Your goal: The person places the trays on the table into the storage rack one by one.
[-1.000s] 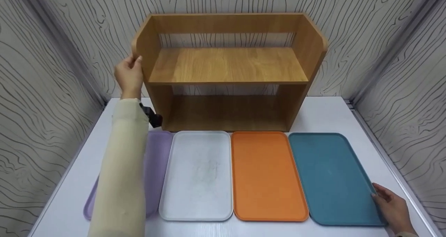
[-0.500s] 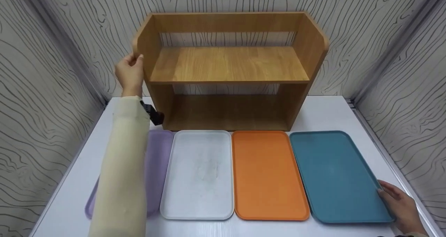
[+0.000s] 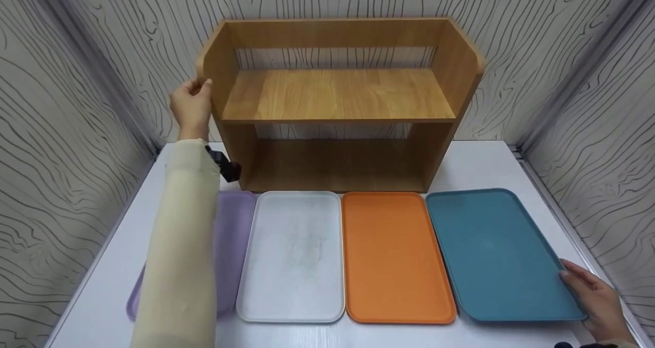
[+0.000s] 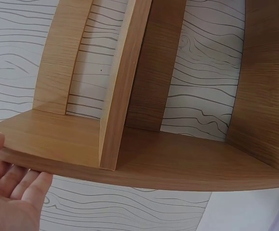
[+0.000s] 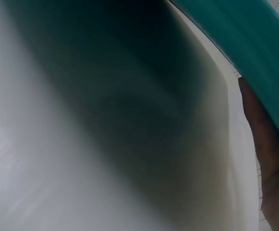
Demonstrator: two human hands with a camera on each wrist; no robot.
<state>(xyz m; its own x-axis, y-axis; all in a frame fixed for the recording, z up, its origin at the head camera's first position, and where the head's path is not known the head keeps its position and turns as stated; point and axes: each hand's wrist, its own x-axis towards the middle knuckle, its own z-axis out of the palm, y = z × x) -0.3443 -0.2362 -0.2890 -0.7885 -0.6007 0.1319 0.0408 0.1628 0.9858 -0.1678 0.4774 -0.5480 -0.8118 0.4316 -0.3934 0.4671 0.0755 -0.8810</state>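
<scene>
A two-level wooden shelf (image 3: pixel 337 97) stands at the back of the white table (image 3: pixel 481 161). My left hand (image 3: pixel 192 101) grips the front edge of its left side panel; in the left wrist view my left hand (image 4: pixel 7 192) has the thumb over that panel (image 4: pixel 57 139) and the fingers under it. A teal tray (image 3: pixel 491 251) lies at the right end of a row of trays. My right hand (image 3: pixel 586 289) holds its near right rim, which is raised off the table. The right wrist view shows the teal tray (image 5: pixel 255 53) from below, with fingers (image 5: pixel 269 163) under it.
Left of the teal tray lie an orange tray (image 3: pixel 394 256), a white tray (image 3: pixel 291 256) and a purple tray (image 3: pixel 236 235), partly hidden by my left sleeve (image 3: pixel 179 245). Patterned walls close in the table on three sides.
My right hand has moved right and slightly back with the teal tray, whose right side has risen off the table. My left hand has stayed on the shelf's side panel.
</scene>
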